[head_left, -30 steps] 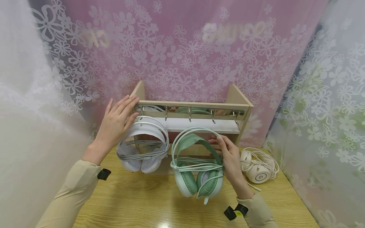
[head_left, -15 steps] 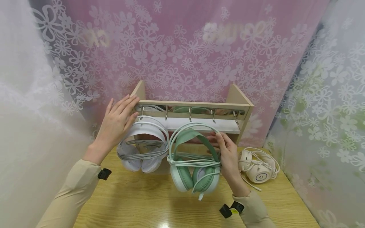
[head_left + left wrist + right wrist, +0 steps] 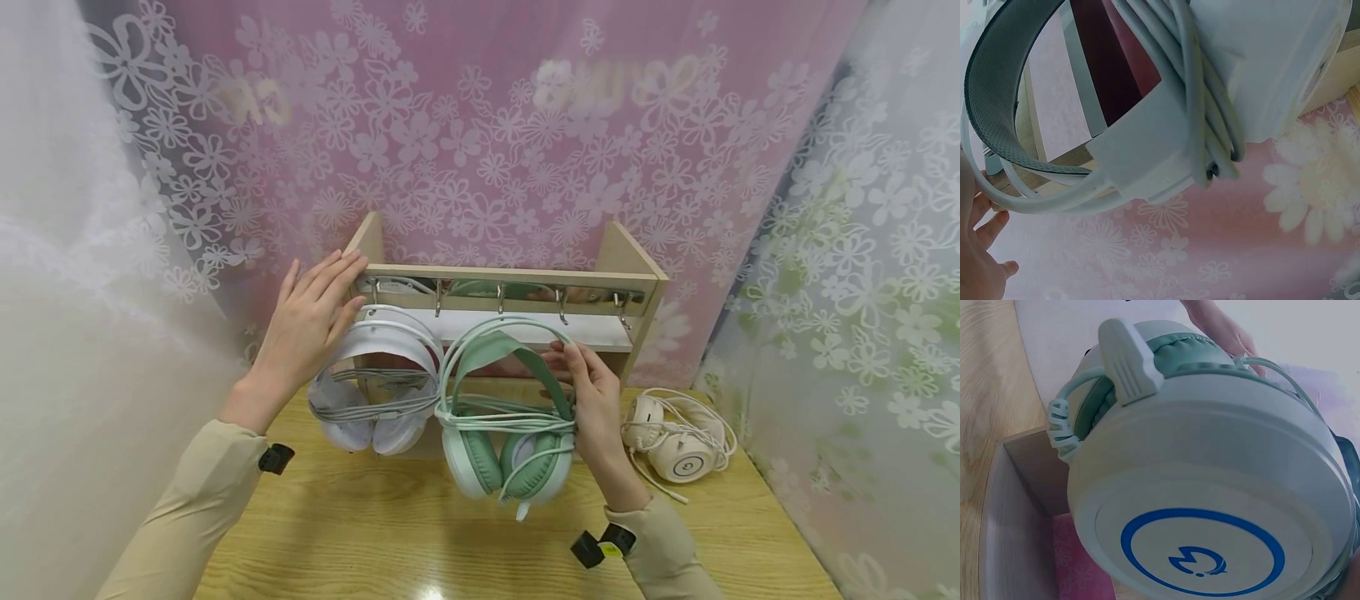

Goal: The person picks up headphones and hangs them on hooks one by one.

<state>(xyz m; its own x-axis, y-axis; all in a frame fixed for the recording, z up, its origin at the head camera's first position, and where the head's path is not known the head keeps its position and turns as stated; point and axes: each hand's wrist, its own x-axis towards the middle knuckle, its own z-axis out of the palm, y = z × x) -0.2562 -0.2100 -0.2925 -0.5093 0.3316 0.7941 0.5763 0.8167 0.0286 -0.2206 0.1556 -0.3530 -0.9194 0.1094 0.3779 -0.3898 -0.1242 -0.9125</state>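
Note:
A pair of green-and-white headphones (image 3: pixel 538 468) with its cable wrapped across the middle hangs from my right hand (image 3: pixel 597 404), which pinches the right side of the headband. The right wrist view shows one ear cup (image 3: pixel 1210 469) with a blue ring and a short microphone (image 3: pixel 1127 365). My left hand (image 3: pixel 303 317) rests, fingers straight, on the left end of the wooden rack (image 3: pixel 525 274). Beside it, white headphones (image 3: pixel 399 429) hang at the leftmost hook (image 3: pixel 374 293). The green headband stands just below and in front of the middle hook (image 3: pixel 500 298), apart from it.
Cream headphones (image 3: pixel 678 454) with a tangled cable lie on the wooden table (image 3: pixel 360 533) at the right. More hooks (image 3: pixel 561 304) line the rack's metal strip toward the right. Flowered curtains (image 3: pixel 480 150) close off the back and sides.
My right hand has carried the green headphones up and to the left, nearer the middle hook and the white headphones. The left hand has stayed on the rack.

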